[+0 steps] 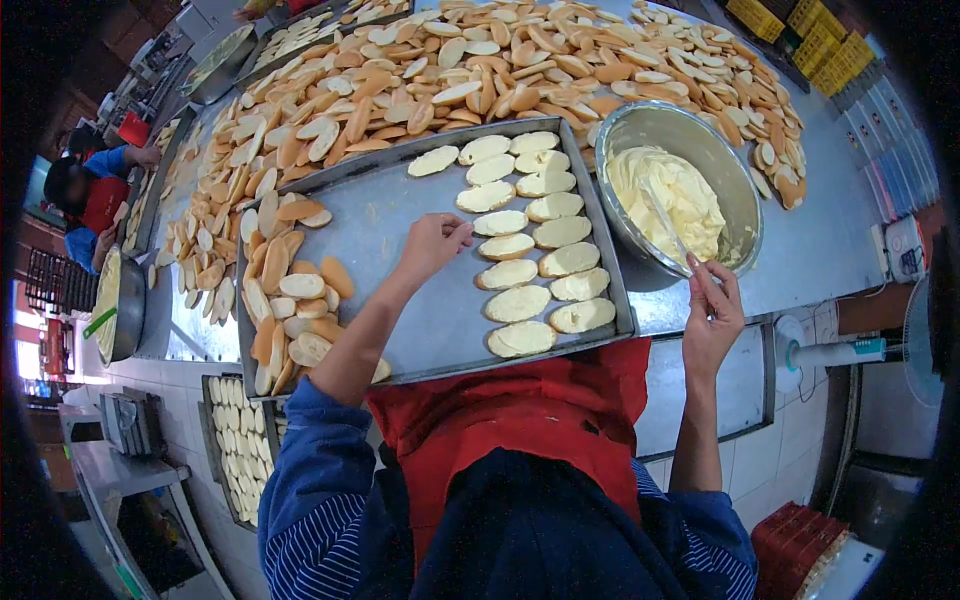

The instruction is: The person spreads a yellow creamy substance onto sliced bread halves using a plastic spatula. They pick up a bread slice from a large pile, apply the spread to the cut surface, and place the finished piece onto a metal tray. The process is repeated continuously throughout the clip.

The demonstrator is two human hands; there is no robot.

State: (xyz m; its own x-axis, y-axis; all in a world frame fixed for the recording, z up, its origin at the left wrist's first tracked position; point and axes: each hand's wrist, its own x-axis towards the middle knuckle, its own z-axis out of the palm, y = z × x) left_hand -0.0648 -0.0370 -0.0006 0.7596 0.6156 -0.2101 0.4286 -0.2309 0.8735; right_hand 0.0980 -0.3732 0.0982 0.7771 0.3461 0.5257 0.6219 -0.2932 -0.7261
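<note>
My right hand (pixel 712 304) grips the end of a spreading knife (pixel 664 214). Its blade rests in pale yellow cream (pixel 637 172) inside a steel bowl (pixel 739 169). Over a metal tray (pixel 397 292), my left hand (pixel 435 244) has its fingers curled and slightly apart, with nothing seen in them. Its fingertips are beside the left end of a cream-coated bread slice (pixel 500 223); whether they touch is unclear. Coated oval slices (pixel 517 301) lie in two uneven columns along the tray's right side. Plain bread slices (pixel 289 281) are heaped at the tray's left end.
A broad pile of bread slices (pixel 480 71) covers much of the steel table (pixel 817 232) behind the tray. At left, a co-worker (pixel 105 195) in a red apron stands near another cream bowl (pixel 129 304). A tray of coated slices (pixel 238 442) sits below the table.
</note>
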